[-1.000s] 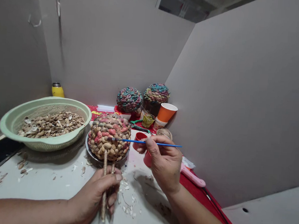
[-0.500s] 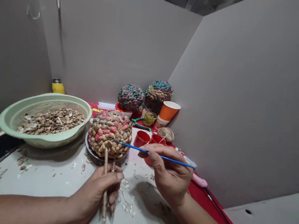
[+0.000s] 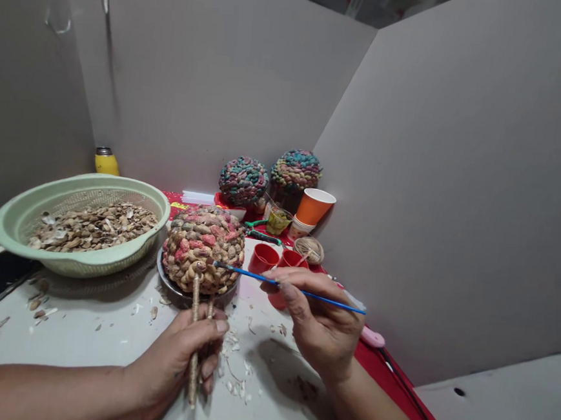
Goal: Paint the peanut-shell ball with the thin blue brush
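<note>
A round ball covered in peanut shells (image 3: pixel 204 246), part painted red and grey and part bare tan, rests in a shallow metal bowl (image 3: pixel 162 277). Two twine-wrapped sticks (image 3: pixel 193 358) reach from its lower front toward me. My left hand (image 3: pixel 192 348) is closed round these sticks. Between thumb and fingers, my right hand (image 3: pixel 323 320) pinches a blue paintbrush (image 3: pixel 256 276). The brush tip is at the ball's front, close above the stick joint; I cannot tell whether it touches. Red cups (image 3: pixel 264 258) stand just beyond my right hand.
On the left stands a green colander (image 3: pixel 82 260) of shells, with a yellow bottle (image 3: pixel 106 161) behind. Two painted shell balls (image 3: pixel 242 181), orange paper cups (image 3: pixel 316 206), green-handled pliers (image 3: pixel 263 236) and a twine roll (image 3: pixel 309 250) lie at the back. A pink-handled tool (image 3: pixel 373 337) is at right. Grey panels enclose the table.
The view has shifted slightly. The brush tip stays near the front of the ball, and a dark reddish mark shows above the stick joint. Both hands keep their holds.
</note>
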`<state>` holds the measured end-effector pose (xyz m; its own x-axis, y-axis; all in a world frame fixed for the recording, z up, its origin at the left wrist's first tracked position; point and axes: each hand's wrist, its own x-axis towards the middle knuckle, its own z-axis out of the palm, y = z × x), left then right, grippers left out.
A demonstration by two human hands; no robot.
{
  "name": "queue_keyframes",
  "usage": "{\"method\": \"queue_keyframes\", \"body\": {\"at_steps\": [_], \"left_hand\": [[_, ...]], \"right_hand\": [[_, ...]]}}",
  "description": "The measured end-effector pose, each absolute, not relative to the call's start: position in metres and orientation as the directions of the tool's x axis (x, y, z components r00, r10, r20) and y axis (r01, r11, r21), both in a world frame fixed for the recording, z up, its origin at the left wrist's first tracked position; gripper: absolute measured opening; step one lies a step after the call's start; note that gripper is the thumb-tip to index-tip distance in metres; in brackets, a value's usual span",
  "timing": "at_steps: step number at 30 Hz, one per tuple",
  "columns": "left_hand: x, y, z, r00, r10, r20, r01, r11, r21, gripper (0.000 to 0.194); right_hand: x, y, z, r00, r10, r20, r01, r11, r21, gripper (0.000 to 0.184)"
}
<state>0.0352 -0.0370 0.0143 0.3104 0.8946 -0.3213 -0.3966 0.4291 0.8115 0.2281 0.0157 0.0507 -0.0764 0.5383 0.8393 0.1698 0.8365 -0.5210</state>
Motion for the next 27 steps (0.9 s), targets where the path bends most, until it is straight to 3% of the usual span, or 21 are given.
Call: {"method": "queue_keyframes", "body": {"at_steps": [5,14,20,27], "left_hand": [[0.036,-0.039,0.013,0.306,0.894,-0.327,-0.394,0.432,0.811,0.047],[0.035,-0.038,0.013,0.302,0.897,-0.322,-0.364,0.421,0.831,0.047],[0.036,-0.039,0.004,0.302,0.908,-0.290,-0.332,0.385,0.861,0.045],[0.039,-0.038,0.005,0.303,0.916,-0.264,-0.327,0.360,0.874,0.045]], "right_hand": [[0.218,0.015,0.046,-0.111,0.504,0.857,0.113,0.863,-0.493,0.020],[0.228,0.014,0.052,-0.080,0.520,0.850,0.202,0.844,-0.497,0.020],[0.218,0.009,0.050,-0.125,0.419,0.899,0.124,0.906,-0.405,0.035],[0.211,0.005,0.051,-0.228,0.303,0.925,0.195,0.945,-0.262,0.049]]}}
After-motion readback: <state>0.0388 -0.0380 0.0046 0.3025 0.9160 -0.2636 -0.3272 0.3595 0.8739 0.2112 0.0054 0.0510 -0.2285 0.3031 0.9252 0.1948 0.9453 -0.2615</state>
